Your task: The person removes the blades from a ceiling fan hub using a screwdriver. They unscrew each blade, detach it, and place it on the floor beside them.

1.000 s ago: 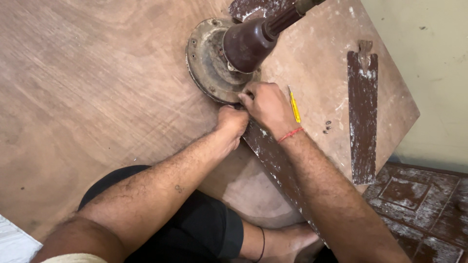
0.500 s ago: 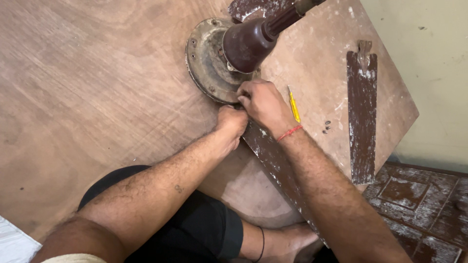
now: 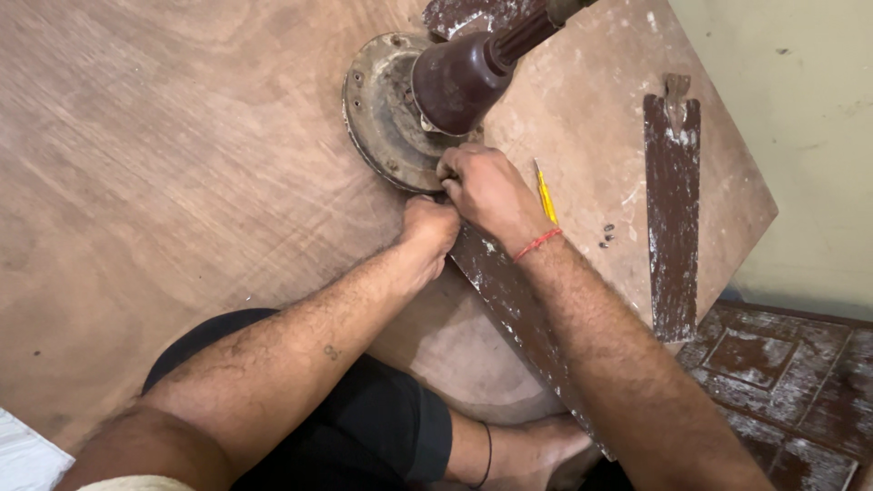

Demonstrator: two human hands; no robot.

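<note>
A round rusty metal housing (image 3: 377,114) with a dark maroon motor body and rod (image 3: 459,77) lies on a plywood board (image 3: 164,164). A paint-flecked brown blade (image 3: 509,309) runs from that housing toward me. My right hand (image 3: 486,186), with a red thread on the wrist, presses its curled fingers on the blade root at the housing rim. My left hand (image 3: 430,227) is fisted beside it, touching the same spot from below. What either hand pinches is hidden.
A yellow screwdriver (image 3: 546,195) and a few small dark screws (image 3: 605,236) lie right of my right hand. A second detached brown blade (image 3: 673,195) rests farther right. Patterned floor tiles (image 3: 773,364) show at the lower right. My legs are beneath.
My right hand has shifted slightly up toward the housing rim. My left hand and the blade stay about where they were.
</note>
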